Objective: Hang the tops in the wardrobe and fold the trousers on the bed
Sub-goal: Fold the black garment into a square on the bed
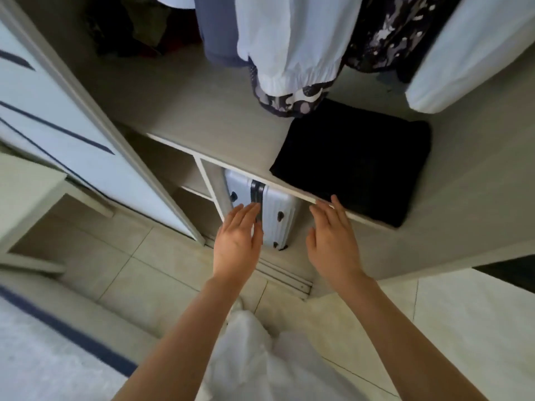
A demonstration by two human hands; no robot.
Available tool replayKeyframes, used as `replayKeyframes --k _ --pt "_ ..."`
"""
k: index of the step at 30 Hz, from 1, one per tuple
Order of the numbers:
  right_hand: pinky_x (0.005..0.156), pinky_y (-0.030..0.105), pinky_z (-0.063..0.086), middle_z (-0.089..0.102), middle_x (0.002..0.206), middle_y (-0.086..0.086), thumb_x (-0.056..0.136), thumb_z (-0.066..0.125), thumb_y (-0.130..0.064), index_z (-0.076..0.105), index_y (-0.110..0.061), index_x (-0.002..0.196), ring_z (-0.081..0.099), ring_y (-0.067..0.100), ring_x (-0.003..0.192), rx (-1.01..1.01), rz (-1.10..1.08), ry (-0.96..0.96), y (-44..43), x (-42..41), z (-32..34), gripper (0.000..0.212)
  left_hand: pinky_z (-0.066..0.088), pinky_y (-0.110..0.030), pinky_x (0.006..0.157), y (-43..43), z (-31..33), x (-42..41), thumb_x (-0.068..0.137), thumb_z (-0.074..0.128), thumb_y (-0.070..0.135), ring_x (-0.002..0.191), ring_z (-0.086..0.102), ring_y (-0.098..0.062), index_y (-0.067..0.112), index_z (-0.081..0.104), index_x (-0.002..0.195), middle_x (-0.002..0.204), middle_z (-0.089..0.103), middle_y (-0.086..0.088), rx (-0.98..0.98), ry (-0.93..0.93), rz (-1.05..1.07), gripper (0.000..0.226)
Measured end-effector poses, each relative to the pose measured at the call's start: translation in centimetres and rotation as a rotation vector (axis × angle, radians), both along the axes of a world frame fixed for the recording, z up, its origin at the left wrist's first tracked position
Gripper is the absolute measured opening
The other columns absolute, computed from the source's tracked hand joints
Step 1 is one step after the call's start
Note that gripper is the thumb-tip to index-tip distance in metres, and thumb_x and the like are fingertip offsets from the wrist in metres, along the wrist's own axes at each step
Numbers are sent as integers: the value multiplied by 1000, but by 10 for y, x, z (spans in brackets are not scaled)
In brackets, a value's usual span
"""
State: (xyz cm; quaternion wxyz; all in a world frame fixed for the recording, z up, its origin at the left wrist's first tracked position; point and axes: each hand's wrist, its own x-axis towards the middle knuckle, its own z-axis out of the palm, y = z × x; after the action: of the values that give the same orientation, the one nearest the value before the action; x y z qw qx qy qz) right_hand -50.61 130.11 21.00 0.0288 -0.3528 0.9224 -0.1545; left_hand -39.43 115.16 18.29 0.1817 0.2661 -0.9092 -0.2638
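Reaching toward the wardrobe shelf (202, 120) with left hand (237, 241), fingers straight and close together, holding nothing, hovering over the pale suitcase (278, 218) below. Extending right hand (333, 241) likewise flat and empty, fingertips touching or just beside the shelf's near edge. Listing folded black garment (353, 166), probably trousers, as lying on the right of the shelf, just beyond the right fingertips. Listing white top (289, 39), blue-grey top (217, 27) and patterned top (390, 33) as hanging at far. Judging hanging and folding largely done. Seeing only a corner of bed (34, 357) at near left, so not telling what remains.
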Motion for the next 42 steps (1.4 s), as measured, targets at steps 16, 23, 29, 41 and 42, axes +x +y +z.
replayKeyframes --k 16,23,29,41,42 --pt "115 40 30 49 141 12 100 46 -21 43 -8 141 28 27 143 205 841 -143 -155 158 -34 43 57 -41 66 -24 -40 243 93 66 10 89 66 -27 4 71 114 85 73 -8 80 -113 717 23" --pt "109 38 33 51 137 13 102 40 -26 43 -8 139 35 27 137 345 1140 -114 -216 235 -54 42 54 -44 54 -22 -68 334 90 66 7 71 63 -31 5 74 100 71 65 -10 253 -225 1001 12" --pt "112 38 28 49 141 12 103 38 -28 40 -10 142 33 27 139 460 1308 -134 -260 292 -80 43 54 -41 71 -12 -90 390 98 54 16 86 63 -24 14 68 121 84 62 -3 484 -287 1261 28" --pt "104 41 39 53 133 12 102 36 -24 46 -7 133 40 27 128 666 1826 -33 -324 381 -120 37 45 -31 60 -2 -141 426 96 44 15 77 56 -16 21 65 121 78 54 12 795 -334 1668 34" --pt "103 41 39 53 132 12 102 36 -23 46 -6 132 41 28 127 684 1876 -6 -327 385 -124 36 49 -33 63 0 -146 424 96 43 15 78 59 -17 20 64 123 85 61 7 856 -317 1713 35"
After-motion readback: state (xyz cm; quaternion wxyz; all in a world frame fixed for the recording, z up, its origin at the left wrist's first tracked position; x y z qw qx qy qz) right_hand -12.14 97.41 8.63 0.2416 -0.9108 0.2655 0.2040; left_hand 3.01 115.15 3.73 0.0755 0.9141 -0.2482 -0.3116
